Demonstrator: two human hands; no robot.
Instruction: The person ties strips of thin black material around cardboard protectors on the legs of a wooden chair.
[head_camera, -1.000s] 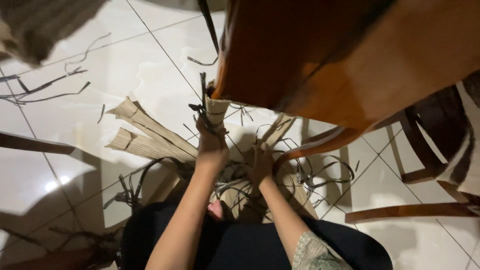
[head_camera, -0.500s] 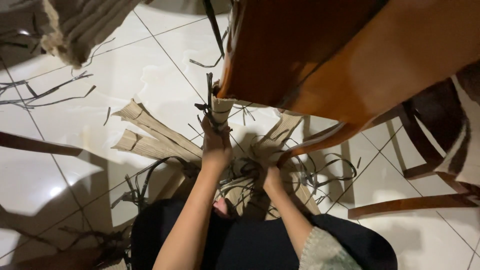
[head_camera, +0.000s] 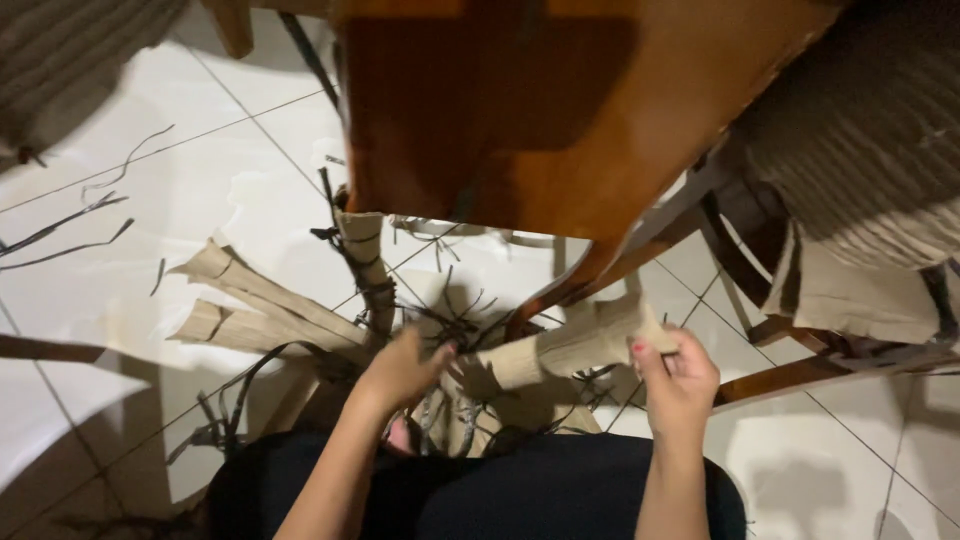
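On the white tiled floor (head_camera: 200, 190), under the edge of the brown wooden table (head_camera: 560, 110), I see a pile of beige woven strips (head_camera: 270, 310) fanned out with dark thin cords (head_camera: 240, 400) tangled through them. Right hand (head_camera: 678, 380) is closed around the end of one beige ribbed strip (head_camera: 570, 345), thumb and fingers pinching it, strip raised and running down-left toward the pile. Left hand (head_camera: 400, 370) sits low at the centre of the tangle, fingers curled; I can't tell if it actually grips anything there. One strip stands upright (head_camera: 365, 265) just behind the left hand, wrapped by dark cord. Wooden chair legs (head_camera: 790, 375) to the right, grey ribbed fabric (head_camera: 860, 140) top right, with a flat beige sheet (head_camera: 850, 295) hanging below it. No labels or signs readable.
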